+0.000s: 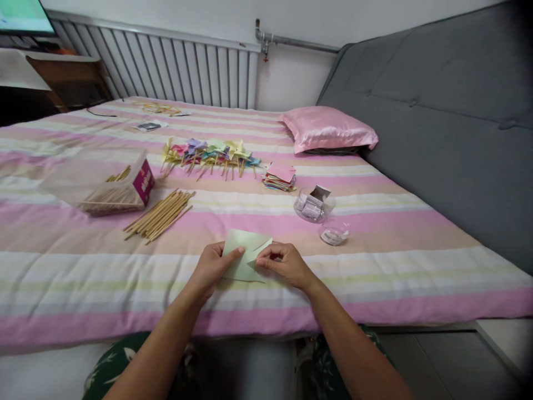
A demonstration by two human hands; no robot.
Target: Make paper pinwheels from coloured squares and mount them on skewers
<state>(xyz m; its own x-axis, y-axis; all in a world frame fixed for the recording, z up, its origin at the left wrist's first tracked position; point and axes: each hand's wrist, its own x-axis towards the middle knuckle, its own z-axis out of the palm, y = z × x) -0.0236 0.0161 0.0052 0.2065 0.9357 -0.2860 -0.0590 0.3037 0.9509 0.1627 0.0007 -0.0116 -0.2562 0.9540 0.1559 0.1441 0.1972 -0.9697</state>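
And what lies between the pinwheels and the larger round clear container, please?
A stack of coloured paper lies between them, as the head view shows.

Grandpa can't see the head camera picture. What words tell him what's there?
A person's left hand holds pale green paper while the right hand pinches its right side, over a striped bed. Beyond lie loose sticks, paper pinwheels, a stack of paper and a pink pillow.
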